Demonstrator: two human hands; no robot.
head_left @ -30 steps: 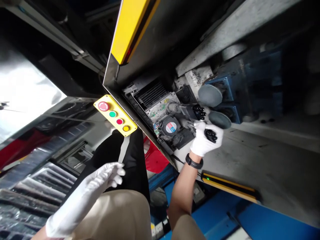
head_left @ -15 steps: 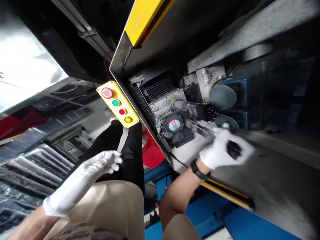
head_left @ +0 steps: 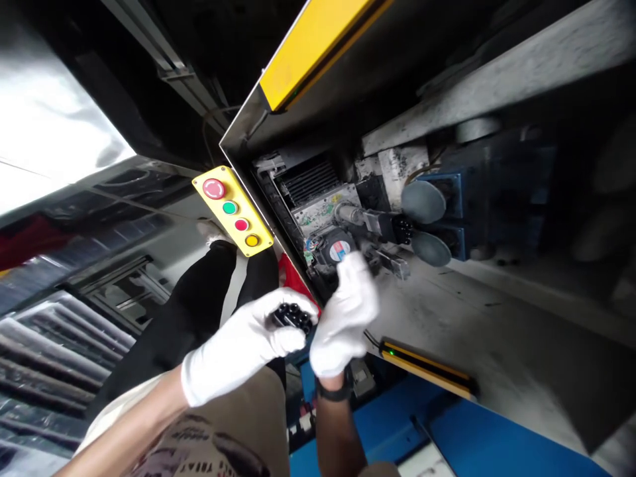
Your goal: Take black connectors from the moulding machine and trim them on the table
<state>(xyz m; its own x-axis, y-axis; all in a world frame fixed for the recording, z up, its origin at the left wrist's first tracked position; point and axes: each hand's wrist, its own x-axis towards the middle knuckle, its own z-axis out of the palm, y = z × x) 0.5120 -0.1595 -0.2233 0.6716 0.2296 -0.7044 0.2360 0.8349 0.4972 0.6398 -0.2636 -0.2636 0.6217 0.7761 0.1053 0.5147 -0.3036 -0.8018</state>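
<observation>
My left hand [head_left: 258,331], in a white glove, is closed around a black part with several round knobs [head_left: 293,317], held in front of my body. Just to the right of it, my gloved right hand [head_left: 344,311] is raised with its fingers stretched out, somewhat blurred by motion. No object shows in that hand. Beyond it, inside the machine, a similar dark knobbed piece [head_left: 402,229] sits at the end of a clamp-like holder [head_left: 377,224]. Two round grey discs [head_left: 423,201] on blue mounts stand close by that piece.
A yellow control box [head_left: 233,211] with several buttons is fixed at the machine's left edge. Yellow-and-black bars [head_left: 427,368] flank the opening. A round-labelled fan [head_left: 340,250] lies below the dark vents. Stacked plastic-covered trays [head_left: 54,364] stand at left.
My right hand has come back from beside the discs towards my body. My left hand, empty before, has moved right and now grips the black knobbed part.
</observation>
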